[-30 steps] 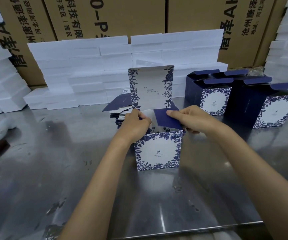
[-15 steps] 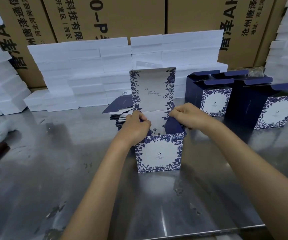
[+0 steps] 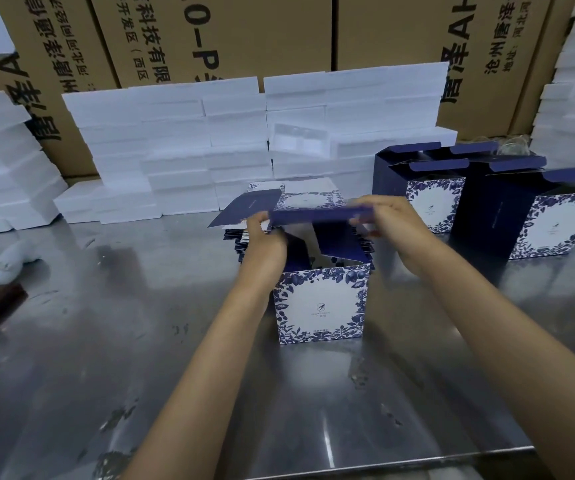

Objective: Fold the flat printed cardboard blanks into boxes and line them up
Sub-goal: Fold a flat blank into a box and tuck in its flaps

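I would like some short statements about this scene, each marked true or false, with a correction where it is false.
1. Both hands, left hand and right hand, hold the lid flap of the box. True.
2. The lid flap stands straight up. False: it is folded down, roughly level above the opening.
3. Folded boxes stand to the right of the box. True.
4. The table is wooden. False: it is shiny metal.
5. White foam blocks are stacked behind the box. True.
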